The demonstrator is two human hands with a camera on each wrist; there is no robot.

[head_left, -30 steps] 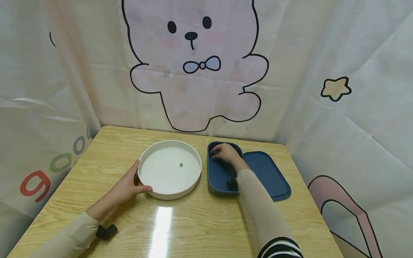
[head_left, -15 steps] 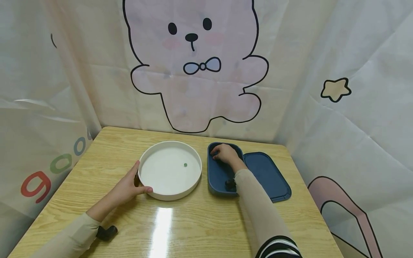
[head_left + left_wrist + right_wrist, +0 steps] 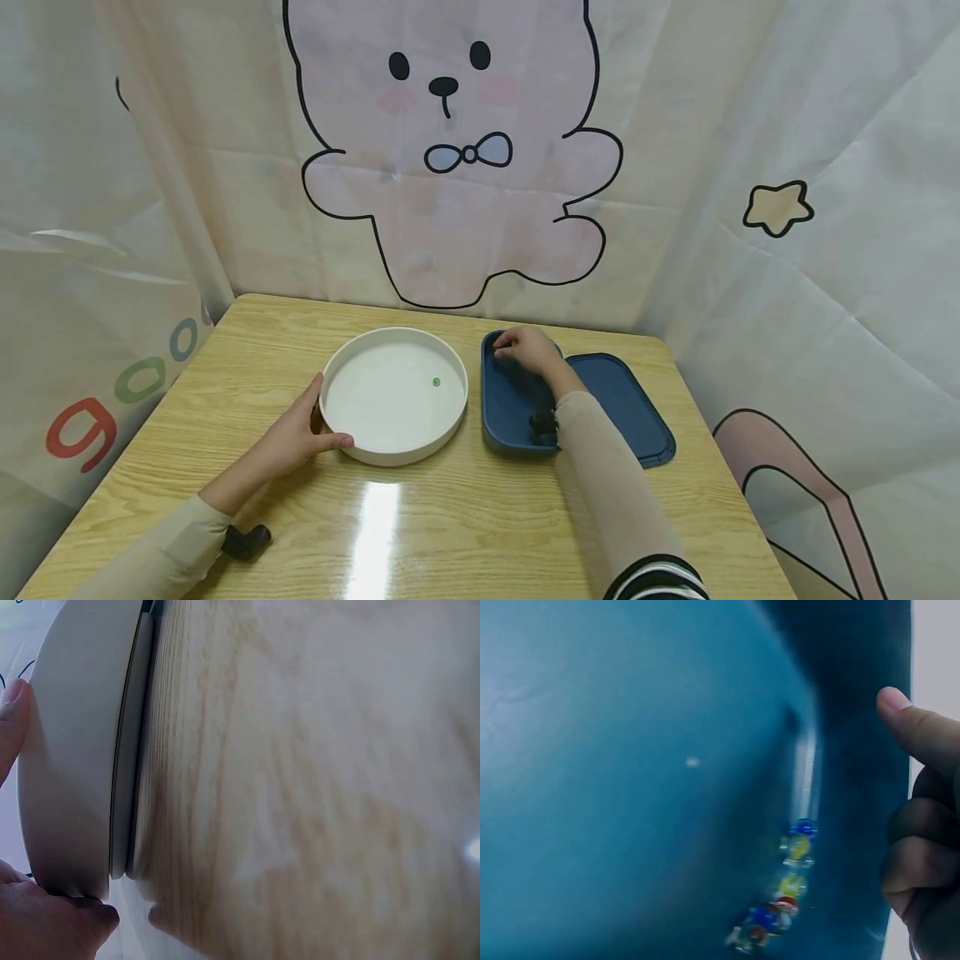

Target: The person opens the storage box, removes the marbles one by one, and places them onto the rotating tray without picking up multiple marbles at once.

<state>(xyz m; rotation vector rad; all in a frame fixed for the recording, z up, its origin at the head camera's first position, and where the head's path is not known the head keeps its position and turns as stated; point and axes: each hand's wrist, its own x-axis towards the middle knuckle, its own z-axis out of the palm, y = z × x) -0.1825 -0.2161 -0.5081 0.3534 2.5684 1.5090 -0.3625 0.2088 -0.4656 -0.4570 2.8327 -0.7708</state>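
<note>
At the left of the table, my left hand (image 3: 300, 429) grips a white round tray (image 3: 375, 392), fingers along its outer side and thumb at the near rim. A small green marble (image 3: 437, 382) lies inside the tray. My right hand (image 3: 528, 348) is over the far end of a blue rectangular box (image 3: 510, 417). In the right wrist view its fingers (image 3: 922, 862) are curled beside the box wall; whether they hold anything is hidden. Several glass marbles (image 3: 780, 900), blue, yellow and red among them, lie in a row along the inside edge of the box.
A flat blue lid (image 3: 626, 408) lies on the wooden table (image 3: 442, 533) to the right of the box. Behind the table hangs a curtain (image 3: 465, 233) printed with a bear. A narrow gap separates tray and box.
In the tray, the green marble has shifted to the right. My right hand has risen slightly at the far end of the box. My left hand stays on the tray.
</note>
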